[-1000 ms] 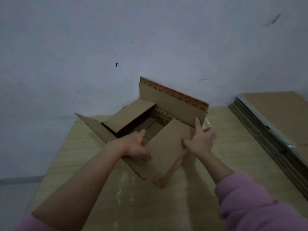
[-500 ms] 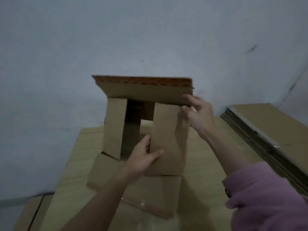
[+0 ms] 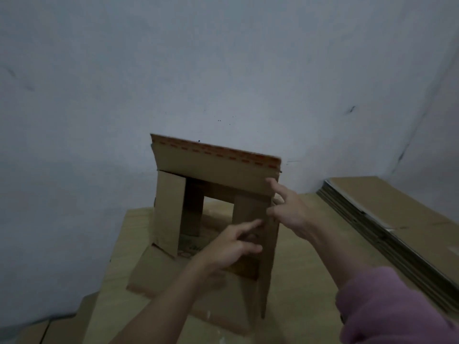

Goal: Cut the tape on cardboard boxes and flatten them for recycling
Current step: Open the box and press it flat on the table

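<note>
Head view, cardboard box upended on table, left hand and right hand fingers spread against its right flap.

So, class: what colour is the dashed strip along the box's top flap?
Orange dashed strip, clearest in the head view.

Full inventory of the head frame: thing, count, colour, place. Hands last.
cardboard box: 1, brown with an orange dashed strip along its top flap, standing opened on the table centre, flaps spread
stack of flattened cardboard: 1 stack, brown, sheet count unreadable, on the right side of the table against the wall
table: 1, light wood, under the box and stack
wall: grey-white, with small dark marks, behind the table
floor cardboard: brown pieces, lower left, count unclear
sleeve: 1, pink, lower right
left hand: 1, bare, fingers spread at the box's right panel
right hand: 1, bare, fingers at the top flap's right end
</note>
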`<state>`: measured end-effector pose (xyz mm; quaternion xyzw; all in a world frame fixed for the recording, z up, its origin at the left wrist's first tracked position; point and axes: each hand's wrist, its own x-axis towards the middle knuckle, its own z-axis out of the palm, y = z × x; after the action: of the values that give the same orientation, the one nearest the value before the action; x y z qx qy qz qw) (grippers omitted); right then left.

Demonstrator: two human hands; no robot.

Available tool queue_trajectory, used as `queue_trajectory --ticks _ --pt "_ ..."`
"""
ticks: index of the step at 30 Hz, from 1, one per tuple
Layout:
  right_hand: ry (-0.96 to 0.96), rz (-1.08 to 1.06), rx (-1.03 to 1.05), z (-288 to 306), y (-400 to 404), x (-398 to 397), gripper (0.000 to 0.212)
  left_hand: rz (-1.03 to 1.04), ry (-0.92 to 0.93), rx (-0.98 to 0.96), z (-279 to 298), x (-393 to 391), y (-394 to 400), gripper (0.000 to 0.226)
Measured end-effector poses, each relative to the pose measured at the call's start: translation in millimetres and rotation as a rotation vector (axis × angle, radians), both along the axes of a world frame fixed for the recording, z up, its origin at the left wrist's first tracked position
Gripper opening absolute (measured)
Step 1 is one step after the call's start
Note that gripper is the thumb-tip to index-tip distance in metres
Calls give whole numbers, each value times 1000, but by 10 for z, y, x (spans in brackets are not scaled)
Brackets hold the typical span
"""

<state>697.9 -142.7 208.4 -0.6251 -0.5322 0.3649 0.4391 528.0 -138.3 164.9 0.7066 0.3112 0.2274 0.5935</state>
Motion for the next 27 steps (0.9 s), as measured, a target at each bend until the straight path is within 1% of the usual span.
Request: queue_trajectory --ticks 2,4,6,10,12,15,17,19,21,22,23,25,26,27 --pt "-62 28 -34 9 -84 6 80 94 45 11 -47 -112 87 59" --pt "-99 37 -49 11 -144 24 82 237 30 -18 -61 -228 207 59" --pt "-111 31 -47 9 -191 62 83 330 11 -54 -79 -346 358 62" --pt "-141 62 -31 -46 -260 171 85 373 54 -136 -175 -471 588 69" --pt "-180 57 -25 -77 -265 217 87 365 55 -187 -190 -475 612 76" --pt "-254 62 4 -115 -229 300 88 410 37 -186 -254 -515 669 88" --pt "-330 69 26 -130 -183 366 87 484 43 -144 -286 -618 739 92" --pt "-460 44 92 -117 -167 437 83 580 -28 -154 -260 -764 820 92" --pt "-618 27 201 -99 -159 499 70 654 -103 -200 -207 -903 870 82" --pt "-704 29 219 -81 -172 512 59 685 -109 -219 -177 -958 890 71" --pt "-766 30 199 -59 -187 521 54 712 -97 -237 -135 -1003 888 55" --pt "-773 49 162 -57 -229 490 61 756 -62 -257 -69 -1053 844 31" --pt "-765 58 167 -79 -246 457 60 779 -55 -233 -63 -1070 832 26" --pt "-754 71 165 -103 -262 409 55 818 -54 -195 -55 -1099 817 26"
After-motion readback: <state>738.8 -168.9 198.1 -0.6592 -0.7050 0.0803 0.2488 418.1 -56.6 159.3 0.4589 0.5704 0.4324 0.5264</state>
